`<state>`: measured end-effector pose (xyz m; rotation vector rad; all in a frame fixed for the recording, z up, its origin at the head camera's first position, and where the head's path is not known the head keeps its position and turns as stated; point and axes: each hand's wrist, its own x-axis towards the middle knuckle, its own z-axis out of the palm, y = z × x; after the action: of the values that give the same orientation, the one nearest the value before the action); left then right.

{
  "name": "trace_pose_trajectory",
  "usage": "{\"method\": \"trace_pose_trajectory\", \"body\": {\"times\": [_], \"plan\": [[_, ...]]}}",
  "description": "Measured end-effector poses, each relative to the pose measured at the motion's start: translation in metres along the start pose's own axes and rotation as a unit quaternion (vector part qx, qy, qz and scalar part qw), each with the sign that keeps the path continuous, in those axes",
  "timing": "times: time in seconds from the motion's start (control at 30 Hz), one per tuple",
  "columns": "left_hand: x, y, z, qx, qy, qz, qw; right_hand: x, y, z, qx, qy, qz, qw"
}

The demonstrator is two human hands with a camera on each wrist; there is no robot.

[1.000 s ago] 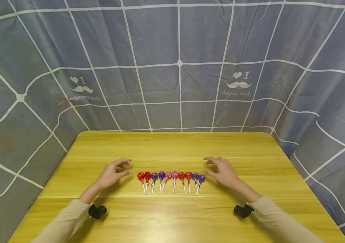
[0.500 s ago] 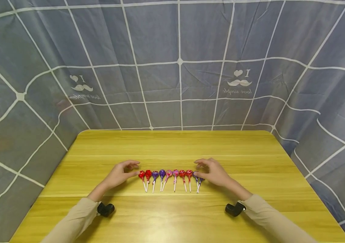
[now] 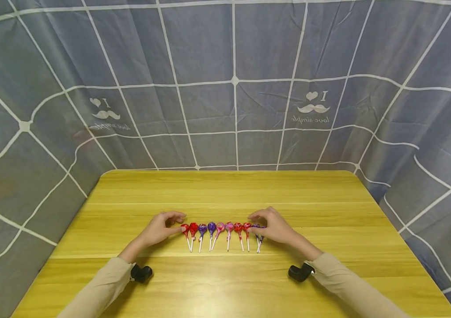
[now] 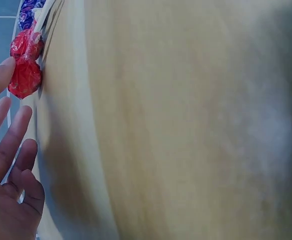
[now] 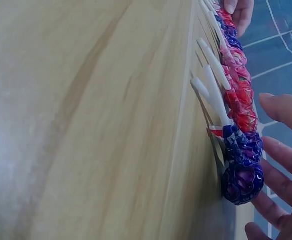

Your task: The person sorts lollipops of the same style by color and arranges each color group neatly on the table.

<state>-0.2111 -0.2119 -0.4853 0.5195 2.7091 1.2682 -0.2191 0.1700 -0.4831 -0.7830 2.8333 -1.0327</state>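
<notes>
A row of wrapped lollipops lies across the table, white sticks toward me. From the left come two red lollipops (image 3: 193, 228), two purple lollipops (image 3: 211, 227), two pink lollipops (image 3: 220, 227), two more red lollipops (image 3: 238, 227) and two purple lollipops (image 5: 242, 182) with crossed sticks. My left hand (image 3: 158, 229) is at the left end, fingers loosely bent, its thumb tip right at the outermost red lollipop. At the right end, my right hand (image 3: 274, 227) reaches over the purple pair, partly covering their heads in the head view; its thumb and fingers are spread apart in the right wrist view.
The yellow wood-grain table (image 3: 225, 282) carries the row near its middle. Behind it and at both sides hangs a grey curtain (image 3: 209, 106) with white grid lines. A black wrist camera (image 3: 142, 274) sits under the left sleeve, another black camera (image 3: 301, 273) under the right.
Both hands have moved inward, left hand rightward and right hand leftward, reaching the two ends of the row. The lollipops keep their order and places.
</notes>
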Motion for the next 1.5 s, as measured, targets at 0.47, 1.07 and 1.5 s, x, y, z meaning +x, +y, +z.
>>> {"method": "trace_pose_trajectory", "body": {"times": [0.47, 1.07, 1.5], "plan": [[-0.0036, 0.0021, 0.0007, 0.014, -0.022, 0.012, 0.9996, 0.0017, -0.0011, 0.0047, 0.001, -0.016, -0.009, 0.9998], [-0.0038, 0.0013, -0.0001, 0.032, -0.03, 0.015, 0.9989, 0.007, 0.0037, 0.004, -0.013, -0.026, -0.036, 0.9989], [-0.0054, -0.0011, 0.0011, 0.039, -0.024, 0.017, 0.9988, 0.0097, 0.0024, 0.005, -0.018, -0.039, -0.038, 0.9983]]}}
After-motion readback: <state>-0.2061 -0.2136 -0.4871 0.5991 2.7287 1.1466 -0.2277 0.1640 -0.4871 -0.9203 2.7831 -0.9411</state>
